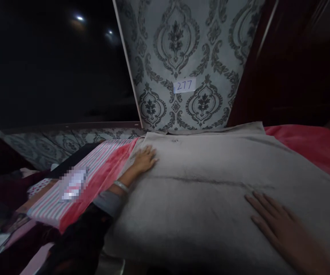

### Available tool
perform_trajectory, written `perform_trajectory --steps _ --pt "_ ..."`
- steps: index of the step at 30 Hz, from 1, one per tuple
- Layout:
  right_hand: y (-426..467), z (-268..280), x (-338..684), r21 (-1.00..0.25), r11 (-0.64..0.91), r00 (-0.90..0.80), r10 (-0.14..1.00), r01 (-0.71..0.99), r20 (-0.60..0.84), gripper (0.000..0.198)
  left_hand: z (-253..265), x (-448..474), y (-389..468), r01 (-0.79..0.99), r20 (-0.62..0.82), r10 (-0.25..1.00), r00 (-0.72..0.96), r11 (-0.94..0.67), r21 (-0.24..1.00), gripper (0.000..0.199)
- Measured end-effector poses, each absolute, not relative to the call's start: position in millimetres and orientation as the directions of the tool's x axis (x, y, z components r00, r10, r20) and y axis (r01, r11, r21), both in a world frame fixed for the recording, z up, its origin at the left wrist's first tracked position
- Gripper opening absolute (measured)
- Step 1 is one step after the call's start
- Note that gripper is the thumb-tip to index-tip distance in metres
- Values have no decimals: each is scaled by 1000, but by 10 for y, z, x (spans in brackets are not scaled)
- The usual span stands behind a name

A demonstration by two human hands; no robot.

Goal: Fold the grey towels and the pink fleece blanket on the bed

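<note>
A large grey cloth (205,214) lies spread over a surface in front of me, with a long crease running across its middle. At its far left edge my left hand (145,159) rests palm down, fingers spread on the fabric. A silver bangle (121,186) circles that wrist. My right hand (279,221) lies on or just above the right part of the cloth, fingers stretched out and slightly apart. Neither hand grips anything that I can see.
Red fabric (310,143) shows beyond the cloth on the right, and a red strip (102,179) beside striped fabric (47,206) on the left. Behind stands a patterned wall (176,46) with a paper label (184,85) reading 277. A dark screen (53,68) fills the upper left.
</note>
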State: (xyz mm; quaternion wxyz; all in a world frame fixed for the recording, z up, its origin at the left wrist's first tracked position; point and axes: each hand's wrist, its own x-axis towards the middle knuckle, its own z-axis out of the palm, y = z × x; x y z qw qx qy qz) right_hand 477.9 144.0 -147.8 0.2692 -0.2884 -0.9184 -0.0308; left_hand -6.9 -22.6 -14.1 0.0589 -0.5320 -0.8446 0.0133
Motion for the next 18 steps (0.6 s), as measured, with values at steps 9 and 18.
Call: perform_trajectory --steps 9,18 --pt "1489 -1484 4842 -81 827 -718 528 557 454 61 -341 -659 250 839 113 837 -536 543 -37 60" --pt "1415 -1363 4853 10 843 -754 476 538 453 59 -179 -881 210 783 -50 783 -620 621 25 61"
